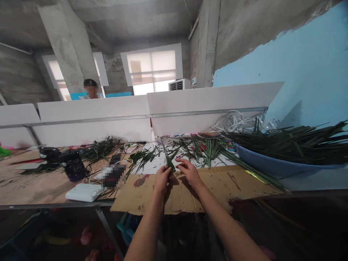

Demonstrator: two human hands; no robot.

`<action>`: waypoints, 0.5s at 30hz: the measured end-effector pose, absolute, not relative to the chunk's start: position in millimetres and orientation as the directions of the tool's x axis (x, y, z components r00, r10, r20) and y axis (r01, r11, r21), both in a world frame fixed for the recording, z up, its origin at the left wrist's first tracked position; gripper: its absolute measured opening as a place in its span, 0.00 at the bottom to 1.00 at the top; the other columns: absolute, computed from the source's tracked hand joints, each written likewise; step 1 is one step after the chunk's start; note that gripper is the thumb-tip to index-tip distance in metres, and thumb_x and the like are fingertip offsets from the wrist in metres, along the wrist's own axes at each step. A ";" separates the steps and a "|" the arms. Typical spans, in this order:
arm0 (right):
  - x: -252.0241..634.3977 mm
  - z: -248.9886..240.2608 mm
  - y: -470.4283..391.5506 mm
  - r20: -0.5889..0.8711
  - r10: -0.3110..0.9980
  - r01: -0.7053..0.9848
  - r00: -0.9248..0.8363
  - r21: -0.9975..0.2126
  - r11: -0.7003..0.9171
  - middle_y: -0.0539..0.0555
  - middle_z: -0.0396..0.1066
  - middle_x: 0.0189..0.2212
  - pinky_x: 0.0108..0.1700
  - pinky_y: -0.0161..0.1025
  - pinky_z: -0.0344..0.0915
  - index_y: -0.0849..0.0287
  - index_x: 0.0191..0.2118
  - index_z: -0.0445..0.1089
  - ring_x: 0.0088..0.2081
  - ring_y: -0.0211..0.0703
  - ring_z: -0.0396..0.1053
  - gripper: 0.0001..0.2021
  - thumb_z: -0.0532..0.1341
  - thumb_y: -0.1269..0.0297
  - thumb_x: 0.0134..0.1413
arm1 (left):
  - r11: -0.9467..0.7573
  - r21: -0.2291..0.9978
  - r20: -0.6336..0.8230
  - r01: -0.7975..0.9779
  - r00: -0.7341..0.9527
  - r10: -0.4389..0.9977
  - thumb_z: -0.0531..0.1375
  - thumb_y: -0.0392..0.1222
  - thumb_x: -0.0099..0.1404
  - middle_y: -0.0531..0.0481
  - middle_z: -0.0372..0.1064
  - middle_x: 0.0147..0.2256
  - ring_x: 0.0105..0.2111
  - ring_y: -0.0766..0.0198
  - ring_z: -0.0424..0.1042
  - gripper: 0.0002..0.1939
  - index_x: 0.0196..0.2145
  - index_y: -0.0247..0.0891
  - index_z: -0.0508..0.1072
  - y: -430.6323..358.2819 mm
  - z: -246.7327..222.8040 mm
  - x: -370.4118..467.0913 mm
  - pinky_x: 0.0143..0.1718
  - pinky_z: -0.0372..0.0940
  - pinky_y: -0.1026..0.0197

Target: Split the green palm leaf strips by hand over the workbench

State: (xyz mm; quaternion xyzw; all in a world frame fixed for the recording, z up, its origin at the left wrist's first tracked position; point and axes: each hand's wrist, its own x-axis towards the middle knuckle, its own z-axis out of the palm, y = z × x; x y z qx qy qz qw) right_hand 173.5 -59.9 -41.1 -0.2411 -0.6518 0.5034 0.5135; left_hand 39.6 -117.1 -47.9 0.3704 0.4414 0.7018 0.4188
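Observation:
Between the finger and thumb of my left hand is a long green leaf, its folded lower part gripped and its narrow blades pointing up and away. Just right of it hovers my right hand, fingers apart and curved toward the leaf. Nothing shows clearly in those right fingers. Both hands are over a flat piece of brown cardboard along the table's front edge. Beyond them, cut leaf strips lie in bunches and loose scraps on a white surface.
At right a blue basin is heaped with long leaves, near coiled white tubing. Leftward are a white power bank, a dark cup and a leaf pile. White partition panels stand behind; a person is beyond.

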 end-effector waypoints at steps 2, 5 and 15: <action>173.5 -40.4 -62.1 0.455 0.803 -0.188 -0.385 -0.890 0.415 0.53 0.76 0.37 0.35 0.37 0.64 0.54 0.46 0.76 0.34 0.42 0.70 0.19 0.62 0.65 0.44 | -0.264 0.922 0.143 -0.284 -0.383 0.913 0.71 0.50 0.45 0.59 0.63 0.18 0.15 0.74 0.57 0.19 0.30 0.37 0.72 -117.5 -48.0 38.1 0.18 0.51 0.69; 171.7 -42.0 -63.0 0.477 0.770 -0.145 -0.424 -0.875 0.462 0.53 0.77 0.39 0.36 0.38 0.64 0.55 0.40 0.79 0.33 0.43 0.69 0.18 0.62 0.69 0.39 | -0.257 0.916 0.129 -0.307 -0.381 0.915 0.71 0.48 0.44 0.58 0.63 0.18 0.15 0.74 0.57 0.19 0.30 0.36 0.73 -117.8 -48.0 37.0 0.18 0.50 0.69; 170.2 -47.7 -58.7 0.518 0.745 -0.056 -0.420 -0.834 0.548 0.54 0.77 0.33 0.40 0.40 0.63 0.57 0.34 0.78 0.36 0.47 0.70 0.10 0.63 0.68 0.42 | -0.242 0.894 0.088 -0.377 -0.382 0.920 0.70 0.43 0.43 0.58 0.65 0.19 0.16 0.72 0.60 0.20 0.35 0.39 0.72 -112.9 -51.5 33.4 0.19 0.52 0.69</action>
